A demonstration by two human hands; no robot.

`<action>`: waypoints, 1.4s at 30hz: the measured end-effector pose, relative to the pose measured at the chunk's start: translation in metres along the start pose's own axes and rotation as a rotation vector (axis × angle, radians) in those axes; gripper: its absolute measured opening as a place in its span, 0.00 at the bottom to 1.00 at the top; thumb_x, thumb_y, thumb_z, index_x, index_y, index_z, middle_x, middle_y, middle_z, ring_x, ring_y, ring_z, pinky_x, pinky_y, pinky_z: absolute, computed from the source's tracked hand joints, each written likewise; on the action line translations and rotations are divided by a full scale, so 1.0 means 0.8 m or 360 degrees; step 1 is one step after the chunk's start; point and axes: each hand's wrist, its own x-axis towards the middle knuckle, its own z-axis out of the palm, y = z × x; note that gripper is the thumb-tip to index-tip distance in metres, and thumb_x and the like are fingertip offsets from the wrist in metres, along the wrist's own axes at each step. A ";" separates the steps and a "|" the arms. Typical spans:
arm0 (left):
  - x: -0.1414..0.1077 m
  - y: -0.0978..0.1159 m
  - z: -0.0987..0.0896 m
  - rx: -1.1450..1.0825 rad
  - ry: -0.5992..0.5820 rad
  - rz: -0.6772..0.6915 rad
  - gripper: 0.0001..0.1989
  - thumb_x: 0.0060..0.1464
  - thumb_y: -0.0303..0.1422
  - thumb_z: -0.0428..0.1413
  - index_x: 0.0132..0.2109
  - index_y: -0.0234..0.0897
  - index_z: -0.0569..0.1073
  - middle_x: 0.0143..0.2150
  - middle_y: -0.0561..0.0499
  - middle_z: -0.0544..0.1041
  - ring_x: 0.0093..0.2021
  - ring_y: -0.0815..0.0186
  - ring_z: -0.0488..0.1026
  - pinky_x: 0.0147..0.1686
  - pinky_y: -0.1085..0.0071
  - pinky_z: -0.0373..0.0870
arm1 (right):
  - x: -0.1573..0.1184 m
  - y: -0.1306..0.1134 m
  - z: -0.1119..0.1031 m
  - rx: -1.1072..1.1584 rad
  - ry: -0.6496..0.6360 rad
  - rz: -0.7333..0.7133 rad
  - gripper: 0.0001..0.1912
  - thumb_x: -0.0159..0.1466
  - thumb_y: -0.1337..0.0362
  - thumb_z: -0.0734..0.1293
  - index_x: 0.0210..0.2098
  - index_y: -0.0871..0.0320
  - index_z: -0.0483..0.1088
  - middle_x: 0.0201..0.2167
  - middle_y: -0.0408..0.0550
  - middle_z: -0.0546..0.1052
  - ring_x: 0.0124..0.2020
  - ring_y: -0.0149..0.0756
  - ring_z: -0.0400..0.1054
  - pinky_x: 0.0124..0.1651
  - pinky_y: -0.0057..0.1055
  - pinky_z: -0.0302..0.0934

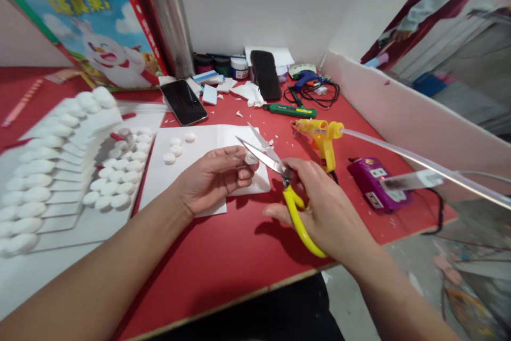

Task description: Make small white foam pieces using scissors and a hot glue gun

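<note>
Between the thumb and fingers of my left hand point(215, 176) is a small white disc point(251, 158). My right hand point(319, 202) grips yellow-handled scissors point(296, 213), their blades parted and pointing left, close to the disc. I cannot tell whether a blade touches it. Below the hands lie white sheets point(159, 171), where several loose white discs point(170, 158) rest to the left. Farther left, many small white discs point(114, 186) sit in rows on a white board, beside larger white ovals point(34, 194) lined up on white strips.
A yellow glue gun point(323, 136) with a long clear stick stands at right, near a purple power box point(379, 184). Behind are two phones point(183, 101), a green cutter point(291, 111), paint jars point(239, 68), white scraps, a steel flask point(167, 22) and a printed box point(99, 27).
</note>
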 end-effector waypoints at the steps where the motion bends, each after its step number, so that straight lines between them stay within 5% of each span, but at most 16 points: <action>1: 0.000 0.000 0.001 -0.0005 0.0000 0.0000 0.05 0.49 0.23 0.67 0.35 0.25 0.80 0.31 0.45 0.77 0.26 0.73 0.71 0.28 0.79 0.72 | 0.000 -0.001 0.002 -0.0027 0.0001 -0.0014 0.36 0.65 0.36 0.66 0.55 0.62 0.66 0.42 0.58 0.76 0.40 0.48 0.74 0.41 0.40 0.68; 7: -0.002 0.000 0.003 -0.0016 -0.0032 -0.0033 0.07 0.46 0.22 0.70 0.34 0.27 0.81 0.25 0.50 0.73 0.25 0.74 0.69 0.28 0.79 0.71 | 0.004 -0.005 0.008 -0.0176 -0.0007 -0.0045 0.36 0.65 0.35 0.66 0.53 0.62 0.68 0.40 0.58 0.75 0.38 0.48 0.72 0.40 0.40 0.67; 23: 0.002 0.000 -0.004 0.0041 0.0018 -0.0075 0.05 0.50 0.24 0.68 0.34 0.26 0.79 0.30 0.44 0.78 0.26 0.73 0.71 0.26 0.79 0.71 | -0.005 0.002 0.017 -0.0336 0.0150 -0.0156 0.30 0.71 0.40 0.62 0.51 0.63 0.71 0.36 0.58 0.79 0.33 0.45 0.76 0.31 0.34 0.63; 31: -0.001 0.002 -0.003 0.0063 0.0073 0.0003 0.09 0.51 0.22 0.68 0.41 0.28 0.80 0.37 0.45 0.81 0.30 0.72 0.77 0.33 0.78 0.76 | 0.005 0.002 -0.005 0.0100 0.0081 0.0416 0.28 0.66 0.37 0.66 0.46 0.56 0.70 0.23 0.41 0.73 0.20 0.35 0.67 0.25 0.29 0.57; 42: 0.002 -0.001 0.002 0.0220 0.0135 0.0328 0.12 0.46 0.20 0.70 0.38 0.32 0.81 0.36 0.51 0.83 0.37 0.68 0.82 0.45 0.73 0.79 | -0.004 -0.008 0.002 0.0050 -0.0009 0.0174 0.41 0.62 0.32 0.66 0.57 0.60 0.65 0.45 0.59 0.76 0.43 0.50 0.74 0.45 0.42 0.69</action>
